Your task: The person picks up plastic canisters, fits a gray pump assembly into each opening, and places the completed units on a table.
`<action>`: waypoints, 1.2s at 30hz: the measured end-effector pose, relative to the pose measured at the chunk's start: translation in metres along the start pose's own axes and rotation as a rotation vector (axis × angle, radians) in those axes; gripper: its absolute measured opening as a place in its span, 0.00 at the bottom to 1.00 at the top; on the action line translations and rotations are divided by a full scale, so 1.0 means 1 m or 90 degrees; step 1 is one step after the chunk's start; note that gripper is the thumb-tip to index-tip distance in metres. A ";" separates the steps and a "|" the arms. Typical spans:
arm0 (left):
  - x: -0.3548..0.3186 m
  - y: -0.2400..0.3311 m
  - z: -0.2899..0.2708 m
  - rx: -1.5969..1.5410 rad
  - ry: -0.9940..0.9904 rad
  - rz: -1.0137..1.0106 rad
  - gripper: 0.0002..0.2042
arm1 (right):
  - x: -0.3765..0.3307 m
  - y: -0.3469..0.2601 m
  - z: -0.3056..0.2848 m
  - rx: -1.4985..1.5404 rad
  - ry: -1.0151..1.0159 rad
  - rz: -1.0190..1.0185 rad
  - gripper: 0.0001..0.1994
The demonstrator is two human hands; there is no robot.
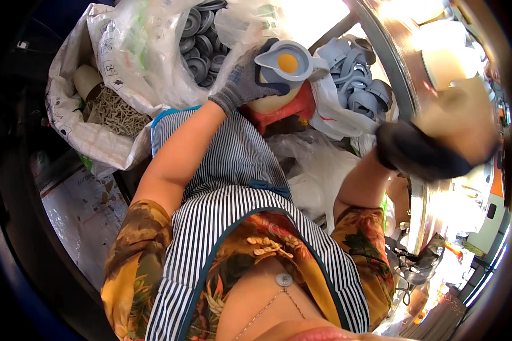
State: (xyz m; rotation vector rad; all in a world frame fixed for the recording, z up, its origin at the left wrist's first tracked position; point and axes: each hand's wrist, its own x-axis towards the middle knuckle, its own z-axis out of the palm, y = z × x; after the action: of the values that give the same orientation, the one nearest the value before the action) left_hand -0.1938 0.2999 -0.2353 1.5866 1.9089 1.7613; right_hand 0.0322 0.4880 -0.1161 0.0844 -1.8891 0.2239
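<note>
My left hand (250, 79), in a grey and dark glove, is closed around a jug (273, 103) with a beige body. On top of the jug sits a light grey collar (297, 51) with a pouring spout and a side handle; orange shows through its opening. A red cloth or bag (290, 111) lies against the jug's lower part. Off to the right, my gloved right hand (424, 150) is smeared by motion. A rounded beige container (458, 119), blurred along with it, appears held in that hand; the fingers themselves are not distinct.
Left stands a white sack (105, 42) with small grey pegs (119, 111). A plastic bag beside it holds grey round lids (202, 54). Another bag has grey collars with handles (352, 74). A metal-edged table (389, 42) runs along the right, with more beige containers (449, 57).
</note>
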 end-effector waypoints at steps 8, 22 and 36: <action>0.024 0.012 -0.067 -0.533 -0.057 -0.279 0.32 | 0.012 -0.046 0.114 -0.033 -0.301 0.260 0.20; -0.041 0.051 -0.100 0.384 0.153 -0.043 0.20 | -0.142 -0.053 0.093 -0.040 -0.414 0.278 0.25; -0.250 0.025 -0.261 0.244 0.324 -0.409 0.26 | -0.263 0.002 0.526 0.260 -0.622 0.773 0.33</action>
State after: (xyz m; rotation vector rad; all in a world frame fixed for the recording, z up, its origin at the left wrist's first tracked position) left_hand -0.2388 -0.0588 -0.2657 0.4500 2.6981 1.6529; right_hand -0.3720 0.3730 -0.5272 -0.8416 -2.5793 1.6234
